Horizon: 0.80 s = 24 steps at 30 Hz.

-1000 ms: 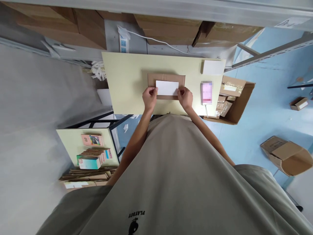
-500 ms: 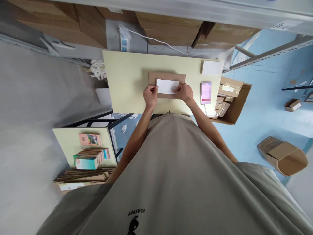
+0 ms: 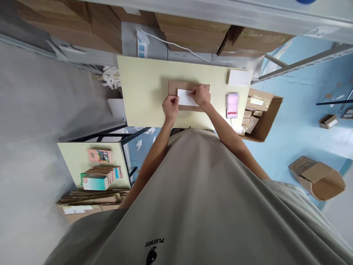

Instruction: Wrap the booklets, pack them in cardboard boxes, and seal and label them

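Observation:
A flat brown cardboard parcel point(image 3: 173, 86) lies on the pale yellow table point(image 3: 143, 92) in front of me. On top of it is a blank white label point(image 3: 184, 98), its right part covered by my right hand. My left hand point(image 3: 171, 105) is closed, thumb and fingertips pinching the label's left edge beside the parcel. With fingers bunched together, my right hand point(image 3: 201, 96) bears on the label's upper middle; its fingertips are partly hidden. A stack of white labels point(image 3: 238, 77) sits at the table's far right corner.
A phone point(image 3: 232, 105) with a cable lies right of the parcel. Beyond the table stand large cardboard boxes point(image 3: 193, 33) and a power strip point(image 3: 142, 49). An open carton of small parcels point(image 3: 268, 117) is at the right. Books point(image 3: 95, 183) lie on a lower-left table.
My right hand has moved left and a little away from me, from the label's right end to over its middle. My left hand keeps its pinch at the left edge.

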### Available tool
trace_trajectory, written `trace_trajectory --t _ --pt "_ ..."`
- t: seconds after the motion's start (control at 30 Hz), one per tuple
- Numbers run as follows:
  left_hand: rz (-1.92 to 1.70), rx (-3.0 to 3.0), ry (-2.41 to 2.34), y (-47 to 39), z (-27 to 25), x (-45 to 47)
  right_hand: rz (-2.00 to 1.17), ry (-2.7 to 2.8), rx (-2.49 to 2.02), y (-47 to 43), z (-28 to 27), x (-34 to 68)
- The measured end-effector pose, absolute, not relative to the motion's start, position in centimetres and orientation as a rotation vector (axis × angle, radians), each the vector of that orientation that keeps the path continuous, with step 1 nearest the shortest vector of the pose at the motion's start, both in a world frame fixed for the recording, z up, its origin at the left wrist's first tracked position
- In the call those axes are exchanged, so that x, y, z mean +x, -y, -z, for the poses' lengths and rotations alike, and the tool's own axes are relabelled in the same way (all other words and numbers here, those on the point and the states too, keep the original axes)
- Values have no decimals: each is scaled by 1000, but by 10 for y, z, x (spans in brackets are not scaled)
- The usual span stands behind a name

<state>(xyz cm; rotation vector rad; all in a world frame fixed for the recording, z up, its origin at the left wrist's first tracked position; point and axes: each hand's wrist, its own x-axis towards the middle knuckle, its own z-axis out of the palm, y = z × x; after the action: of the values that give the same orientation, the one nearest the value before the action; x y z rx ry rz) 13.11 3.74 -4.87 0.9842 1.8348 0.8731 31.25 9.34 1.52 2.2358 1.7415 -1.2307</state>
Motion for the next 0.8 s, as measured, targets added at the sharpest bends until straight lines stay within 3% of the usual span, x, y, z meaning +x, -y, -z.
trace_trajectory --t 0.33,0.57,0.8 --pt "-839 970 -1857 -39 43 134 1289 -1781 2073 -77 -22 293" --pt "-840 988 -1872 -40 44 133 1191 -1788 2240 -98 -11 280" --pt "-799 1000 -1870 -39 51 130 1269 -1845 2011 -77 -17 281"
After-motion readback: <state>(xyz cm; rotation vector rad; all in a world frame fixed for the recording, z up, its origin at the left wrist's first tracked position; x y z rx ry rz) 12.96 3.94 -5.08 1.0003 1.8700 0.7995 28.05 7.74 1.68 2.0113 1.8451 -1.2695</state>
